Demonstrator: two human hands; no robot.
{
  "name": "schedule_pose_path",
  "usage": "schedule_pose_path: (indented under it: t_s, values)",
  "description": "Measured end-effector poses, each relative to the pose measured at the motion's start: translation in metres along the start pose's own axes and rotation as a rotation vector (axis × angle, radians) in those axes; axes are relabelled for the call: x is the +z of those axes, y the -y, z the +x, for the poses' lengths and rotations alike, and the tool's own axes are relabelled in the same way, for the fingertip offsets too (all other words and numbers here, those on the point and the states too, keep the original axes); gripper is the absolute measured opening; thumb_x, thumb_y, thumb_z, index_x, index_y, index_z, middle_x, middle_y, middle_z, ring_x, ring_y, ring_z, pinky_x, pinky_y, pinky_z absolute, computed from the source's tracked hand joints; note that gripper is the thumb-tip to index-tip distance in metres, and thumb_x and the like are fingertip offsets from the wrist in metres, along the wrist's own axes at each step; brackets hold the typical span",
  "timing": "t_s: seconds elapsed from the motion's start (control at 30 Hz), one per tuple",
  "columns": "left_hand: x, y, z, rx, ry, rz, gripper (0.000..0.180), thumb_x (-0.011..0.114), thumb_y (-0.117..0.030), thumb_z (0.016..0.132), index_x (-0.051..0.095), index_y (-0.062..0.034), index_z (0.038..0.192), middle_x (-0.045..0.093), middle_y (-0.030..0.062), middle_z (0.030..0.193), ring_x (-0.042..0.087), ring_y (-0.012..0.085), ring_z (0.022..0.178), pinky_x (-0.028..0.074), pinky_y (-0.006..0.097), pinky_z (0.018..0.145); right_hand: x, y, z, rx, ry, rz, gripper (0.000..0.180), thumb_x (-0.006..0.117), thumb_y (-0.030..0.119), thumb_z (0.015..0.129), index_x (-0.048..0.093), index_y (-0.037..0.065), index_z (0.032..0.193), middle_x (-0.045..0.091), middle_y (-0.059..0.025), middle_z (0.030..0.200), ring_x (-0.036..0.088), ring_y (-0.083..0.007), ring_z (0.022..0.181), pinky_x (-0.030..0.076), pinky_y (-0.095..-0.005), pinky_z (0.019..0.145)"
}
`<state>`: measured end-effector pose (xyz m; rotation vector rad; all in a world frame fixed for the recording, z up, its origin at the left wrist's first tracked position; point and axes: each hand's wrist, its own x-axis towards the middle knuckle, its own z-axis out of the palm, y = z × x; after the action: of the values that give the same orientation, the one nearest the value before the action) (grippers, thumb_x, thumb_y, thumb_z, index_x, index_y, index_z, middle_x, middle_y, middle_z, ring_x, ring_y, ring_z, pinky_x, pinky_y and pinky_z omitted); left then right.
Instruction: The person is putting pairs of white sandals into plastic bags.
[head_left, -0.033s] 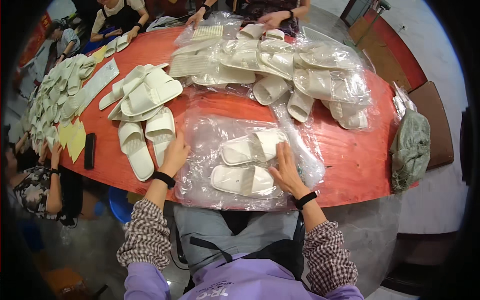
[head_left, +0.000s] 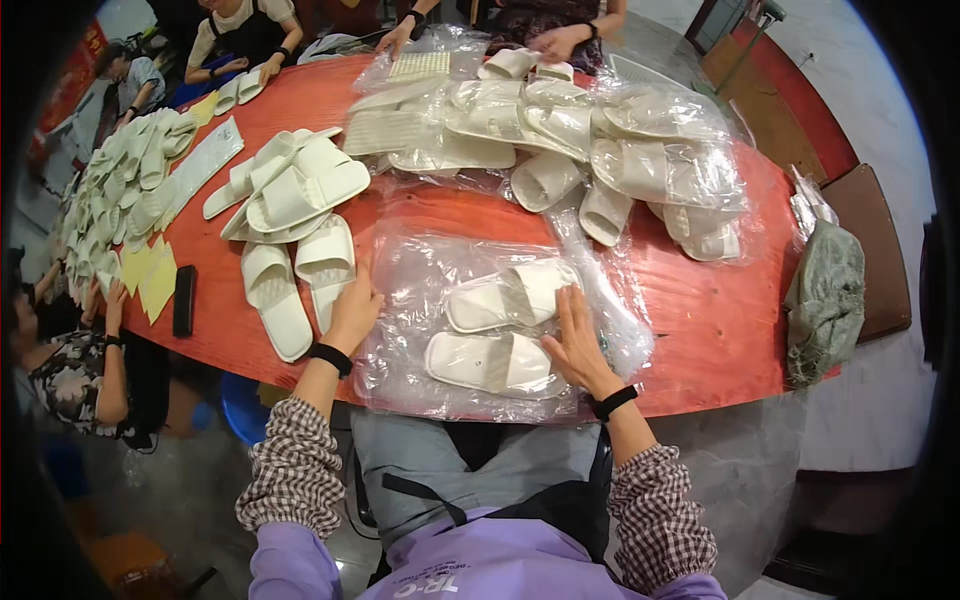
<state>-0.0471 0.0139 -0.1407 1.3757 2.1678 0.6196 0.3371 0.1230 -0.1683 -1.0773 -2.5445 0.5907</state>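
Nothing much has moved since the earlier picture: both hands rest where they were. Seen from the head camera, the left hand (head_left: 352, 312) lies flat and open on the left edge of a clear plastic bag (head_left: 420, 300), gripping nothing. The right hand (head_left: 575, 345) lies open too, touching the two white slippers (head_left: 500, 325) inside the bag on the red table (head_left: 700, 320). It looks like bagging work. The bag is shiny and crinkly; the slippers look smooth and soft.
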Motion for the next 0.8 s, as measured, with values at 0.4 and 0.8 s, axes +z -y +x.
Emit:
schedule_pose_path:
  t_s: [0.4,0.8]
  values:
    - [-0.013,-0.041,-0.023,0.154,0.118,-0.233,0.017,0.047,0.006,0.088,0.049,0.0037,0.105,0.061,0.0191,0.096,0.064,0.0316,0.084,0.054,0.039,0.075,-0.006,0.011,-0.010,-0.054,0.019,0.093,0.088,0.061,0.038,0.089,0.012,0.001,0.152,0.007,-0.0279,0.156,0.010,-0.0445,0.144,0.017,-0.0497,0.117]
    - [0.026,-0.041,0.005,0.035,0.847,-0.306,0.051,0.072,-0.007,0.080,0.046,0.0010,0.124,0.058,0.0143,0.117,0.057,0.0163,0.097,0.049,0.031,0.084,-0.007,0.013,-0.007,-0.032,0.127,0.076,0.092,0.053,0.053,0.091,0.010,-0.001,0.151,0.005,-0.0305,0.155,0.008,-0.0468,0.144,0.012,-0.0520,0.116]
